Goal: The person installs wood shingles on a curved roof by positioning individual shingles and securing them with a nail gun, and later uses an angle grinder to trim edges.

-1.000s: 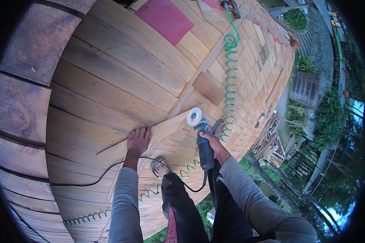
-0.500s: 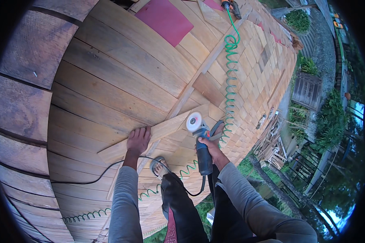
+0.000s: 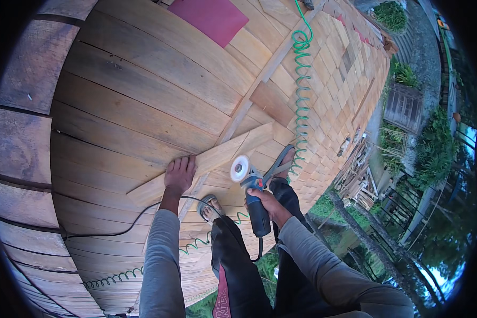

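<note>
My left hand (image 3: 180, 175) lies on a long wooden plank (image 3: 213, 158), its fingers stretched over the surface. The plank rests slantwise on the shingled wooden surface. A thin slanted line crosses it toward its far right end. In my right hand (image 3: 266, 202) is a blue and black angle grinder (image 3: 258, 212), gripped round its body. Its pale round disc (image 3: 239, 168) sits just on the near side of the plank, apart from it as far as I can see. Whether the disc spins I cannot tell.
A green coiled hose (image 3: 302, 100) runs along the right and behind my legs. The black cord (image 3: 138, 220) curves across the boards. My sandaled feet (image 3: 211, 208) stand beside the plank. A red sheet (image 3: 212, 18) lies farther off. Beyond the shingles (image 3: 350, 100) the surface drops to the ground.
The grinder has moved left and slightly toward me, away from the plank. My left hand stays on the plank. The view has shifted a little, and more of my right foot shows.
</note>
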### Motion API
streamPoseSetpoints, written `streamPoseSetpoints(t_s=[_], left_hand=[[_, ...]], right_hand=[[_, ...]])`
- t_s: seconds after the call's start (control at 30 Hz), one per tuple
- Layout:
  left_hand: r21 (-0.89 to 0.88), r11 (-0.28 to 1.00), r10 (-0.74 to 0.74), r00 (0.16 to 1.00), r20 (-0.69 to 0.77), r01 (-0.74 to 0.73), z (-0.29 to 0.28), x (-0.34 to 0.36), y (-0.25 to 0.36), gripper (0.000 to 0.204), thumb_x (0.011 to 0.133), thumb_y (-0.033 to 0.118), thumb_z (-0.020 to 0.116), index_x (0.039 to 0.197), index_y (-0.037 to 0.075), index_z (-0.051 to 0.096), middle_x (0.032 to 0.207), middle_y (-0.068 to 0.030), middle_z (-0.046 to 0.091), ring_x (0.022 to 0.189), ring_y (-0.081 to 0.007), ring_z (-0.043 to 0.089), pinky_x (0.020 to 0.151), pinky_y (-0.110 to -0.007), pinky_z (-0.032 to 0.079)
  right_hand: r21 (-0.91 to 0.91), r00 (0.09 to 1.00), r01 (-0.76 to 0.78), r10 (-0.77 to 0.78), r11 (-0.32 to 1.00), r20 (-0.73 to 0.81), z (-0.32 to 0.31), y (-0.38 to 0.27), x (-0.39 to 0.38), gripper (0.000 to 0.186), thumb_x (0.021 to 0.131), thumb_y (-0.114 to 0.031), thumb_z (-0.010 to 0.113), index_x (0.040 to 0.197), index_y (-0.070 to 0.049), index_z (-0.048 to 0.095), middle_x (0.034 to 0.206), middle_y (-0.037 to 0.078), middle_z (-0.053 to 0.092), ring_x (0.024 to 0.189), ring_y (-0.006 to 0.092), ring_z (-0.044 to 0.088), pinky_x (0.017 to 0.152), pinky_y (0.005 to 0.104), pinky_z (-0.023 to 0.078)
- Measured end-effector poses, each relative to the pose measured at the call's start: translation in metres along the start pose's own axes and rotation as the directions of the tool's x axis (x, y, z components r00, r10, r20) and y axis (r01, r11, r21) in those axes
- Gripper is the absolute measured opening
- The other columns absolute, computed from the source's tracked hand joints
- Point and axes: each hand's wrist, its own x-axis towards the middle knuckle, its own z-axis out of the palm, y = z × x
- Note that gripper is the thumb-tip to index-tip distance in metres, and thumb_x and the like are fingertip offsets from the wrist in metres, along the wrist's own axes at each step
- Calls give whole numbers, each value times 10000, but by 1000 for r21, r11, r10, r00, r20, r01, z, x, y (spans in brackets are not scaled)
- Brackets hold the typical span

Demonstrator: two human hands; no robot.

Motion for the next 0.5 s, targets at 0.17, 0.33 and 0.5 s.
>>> streamPoseSetpoints(t_s=[0.17,0.33,0.5], left_hand=[[-8,1000,-1,1000,20,1,-1,1,1,561,1051,430,443,1530,139,428,1294,-71,546,1210,-261,499,1031,-443,387],[9,1000,10,1000,22,-11,-3,1,0,565,1054,429,435,1535,133,423,1294,-71,546,1209,-261,500,1030,-439,389],[-1,1000,11,1000,28,-11,-3,2,0,566,1055,428,431,1537,131,419,1291,-74,545,1210,-264,500,1031,-438,390]], right_hand=[[2,999,32,-32,999,-2,3,-3,1,395,906,-339,780,1096,-32,619,886,117,695,728,217,723,660,355,613],[-3,999,42,-42,999,5,1,-6,0,428,892,-358,794,1104,-26,625,902,115,700,740,212,726,658,348,613],[-3,998,55,-55,998,6,1,-3,1,482,875,-412,810,1095,-10,660,905,104,712,733,191,726,633,329,609]])
